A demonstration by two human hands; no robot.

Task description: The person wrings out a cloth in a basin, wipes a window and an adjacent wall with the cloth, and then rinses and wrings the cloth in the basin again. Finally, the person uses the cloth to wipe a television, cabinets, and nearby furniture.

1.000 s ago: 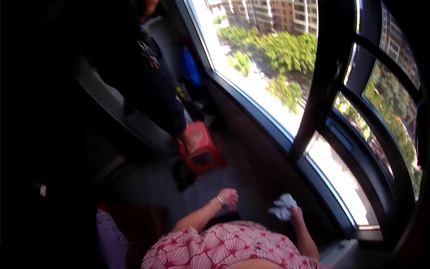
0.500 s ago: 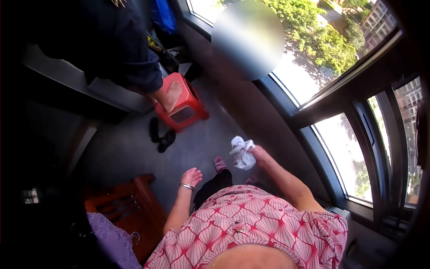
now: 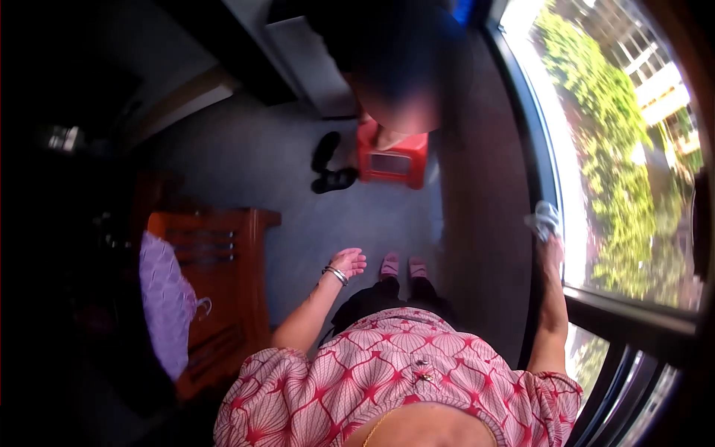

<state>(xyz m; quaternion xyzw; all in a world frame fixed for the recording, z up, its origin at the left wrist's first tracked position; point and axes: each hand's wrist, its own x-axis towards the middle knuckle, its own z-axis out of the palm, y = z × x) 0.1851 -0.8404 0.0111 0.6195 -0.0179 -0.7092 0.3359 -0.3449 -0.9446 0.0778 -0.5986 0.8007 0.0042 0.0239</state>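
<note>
Head view: right fingers [image 3: 550, 241] grip one cloth [image 3: 547, 219] (pale, crumpled) beside one window [image 3: 607, 160]; left fingers [image 3: 357, 261] open.

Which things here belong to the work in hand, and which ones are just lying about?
In the work, it seems:
right hand
pale cloth, held in it
window frame, next to the cloth

Just lying about:
black footwear on the floor
purple fabric by the wooden furniture

Unclear: red stool, with another person's foot on it.
</note>
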